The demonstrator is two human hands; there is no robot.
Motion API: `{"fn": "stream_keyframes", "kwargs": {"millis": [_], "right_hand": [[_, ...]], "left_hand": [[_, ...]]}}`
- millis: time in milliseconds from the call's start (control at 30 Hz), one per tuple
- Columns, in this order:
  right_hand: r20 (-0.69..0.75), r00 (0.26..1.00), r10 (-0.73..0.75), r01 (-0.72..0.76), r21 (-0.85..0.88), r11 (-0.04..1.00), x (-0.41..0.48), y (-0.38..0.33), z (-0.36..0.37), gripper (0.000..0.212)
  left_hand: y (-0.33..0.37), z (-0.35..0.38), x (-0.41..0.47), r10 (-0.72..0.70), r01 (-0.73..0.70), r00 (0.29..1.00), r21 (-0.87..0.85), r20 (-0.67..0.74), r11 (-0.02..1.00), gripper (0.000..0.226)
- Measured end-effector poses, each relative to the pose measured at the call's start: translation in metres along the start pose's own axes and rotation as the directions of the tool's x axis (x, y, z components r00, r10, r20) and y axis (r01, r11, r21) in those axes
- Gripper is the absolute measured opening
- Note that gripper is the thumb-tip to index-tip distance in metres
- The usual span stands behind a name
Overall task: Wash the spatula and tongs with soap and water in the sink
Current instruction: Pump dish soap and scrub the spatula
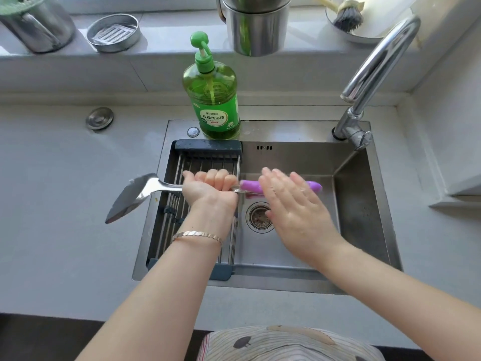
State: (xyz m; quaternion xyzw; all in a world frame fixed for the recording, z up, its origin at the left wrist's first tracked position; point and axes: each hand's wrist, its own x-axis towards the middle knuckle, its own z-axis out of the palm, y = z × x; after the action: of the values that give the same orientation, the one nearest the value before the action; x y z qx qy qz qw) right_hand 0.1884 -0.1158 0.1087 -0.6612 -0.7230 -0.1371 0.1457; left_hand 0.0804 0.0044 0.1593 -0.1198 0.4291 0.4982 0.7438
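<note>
Steel spatula [140, 194] with purple handle [250, 186] held level across the stainless steel sink [359, 204]; one grip clenched on it, the other spread.

Left grip [208, 188]: fingers curled tight round the spatula's metal shaft, over the dark wire drain rack [208, 149]. The blade projects to the left of this grip, past the sink edge, above the grey desk [65, 204]. Right grip [291, 201]: fingers straight and spread, laid across the purple handle, whose tip shows beyond them; firm contact cannot be confirmed. The round drain strainer [259, 217] lies just under the right grip. The green pump bottle of dish soap [212, 100] stands behind the left grip; the chrome faucet [377, 69] stands behind and right of the right grip.
</note>
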Motion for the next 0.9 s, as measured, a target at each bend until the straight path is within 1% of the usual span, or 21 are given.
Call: {"fn": "stream_keyframes", "kwargs": {"millis": [67,133,200,267,333,400,433,467,533,567,600,633,667,700,733,767,833,867,900], "right_hand": [[0.011,0.996,0.091,-0.091,-0.005,0.996,-0.002,0.003,-0.002,0.055],[-0.009,0.989,0.15,-0.15,0.056,0.987,0.002,-0.013,-0.002,0.053],[-0.019,0.994,0.106,-0.102,0.132,0.986,0.006,-0.03,-0.003,0.049],[-0.022,0.999,0.048,-0.045,0.129,0.991,0.007,-0.022,-0.006,0.046],[0.014,0.994,0.111,-0.112,0.085,0.99,0.002,-0.002,-0.006,0.047],[0.04,0.975,0.216,-0.219,0.067,0.973,0.001,0.002,-0.007,0.05],[0.031,0.971,0.237,-0.238,0.07,0.969,0.001,-0.005,-0.006,0.052],[0.021,0.977,0.214,-0.215,0.088,0.973,0.002,-0.016,-0.003,0.054],[-0.006,0.997,0.076,-0.074,0.14,0.987,-0.002,-0.034,0.003,0.058],[-0.008,1.0,0.029,-0.027,0.141,0.99,-0.005,-0.035,0.003,0.061],[-0.005,0.999,0.034,-0.034,0.107,0.994,-0.006,-0.028,0.004,0.064],[0.001,0.995,0.097,-0.097,0.062,0.993,-0.006,-0.019,0.004,0.063],[0.011,0.981,0.191,-0.192,0.038,0.981,-0.005,-0.012,0.002,0.06],[0.024,0.959,0.283,-0.283,0.039,0.958,-0.003,-0.008,-0.001,0.059],[0.036,0.946,0.323,-0.324,0.057,0.944,-0.002,-0.009,-0.003,0.059],[0.045,0.956,0.291,-0.294,0.087,0.952,-0.002,-0.014,-0.003,0.059],[0.056,0.992,0.112,-0.119,0.152,0.981,-0.005,-0.026,-0.002,0.057],[0.057,0.997,0.051,-0.059,0.149,0.987,-0.005,-0.025,-0.002,0.056],[0.056,0.997,0.056,-0.062,0.114,0.992,-0.005,-0.02,-0.002,0.056]], "left_hand": [[0.005,0.001,0.001,0.032,-0.032,0.999,-0.019,0.031,0.999,0.068],[-0.001,0.002,-0.001,0.019,-0.02,0.998,0.007,0.052,1.0,0.069],[-0.007,0.001,-0.005,-0.02,0.019,0.999,0.034,0.034,0.999,0.069],[-0.003,0.0,-0.005,-0.034,0.035,0.999,0.011,-0.014,0.999,0.069],[0.004,0.0,-0.005,-0.006,0.007,0.996,0.01,-0.092,1.0,0.065],[0.004,0.001,-0.007,0.007,0.005,0.985,0.066,-0.174,0.998,0.06],[0.001,0.003,-0.01,-0.001,0.023,0.979,0.104,-0.203,0.994,0.057],[-0.003,0.005,-0.012,-0.019,0.05,0.974,0.135,-0.226,0.99,0.053],[-0.008,0.009,-0.015,-0.066,0.111,0.964,0.16,-0.259,0.981,0.046],[-0.009,0.012,-0.016,-0.076,0.122,0.959,0.156,-0.272,0.98,0.042],[-0.008,0.013,-0.016,-0.065,0.11,0.958,0.149,-0.28,0.983,0.038],[-0.007,0.014,-0.016,-0.04,0.085,0.957,0.146,-0.287,0.986,0.037],[-0.006,0.014,-0.015,-0.011,0.057,0.956,0.149,-0.294,0.987,0.036],[-0.005,0.015,-0.015,0.007,0.041,0.953,0.152,-0.302,0.988,0.036],[-0.005,0.014,-0.016,0.014,0.036,0.951,0.157,-0.308,0.987,0.036],[-0.006,0.014,-0.017,0.012,0.041,0.951,0.164,-0.31,0.986,0.036],[-0.008,0.013,-0.016,-0.003,0.059,0.948,0.166,-0.318,0.984,0.035],[-0.008,0.013,-0.016,-0.016,0.068,0.948,0.155,-0.317,0.986,0.035],[-0.008,0.013,-0.015,-0.025,0.073,0.95,0.141,-0.311,0.987,0.034]]}}
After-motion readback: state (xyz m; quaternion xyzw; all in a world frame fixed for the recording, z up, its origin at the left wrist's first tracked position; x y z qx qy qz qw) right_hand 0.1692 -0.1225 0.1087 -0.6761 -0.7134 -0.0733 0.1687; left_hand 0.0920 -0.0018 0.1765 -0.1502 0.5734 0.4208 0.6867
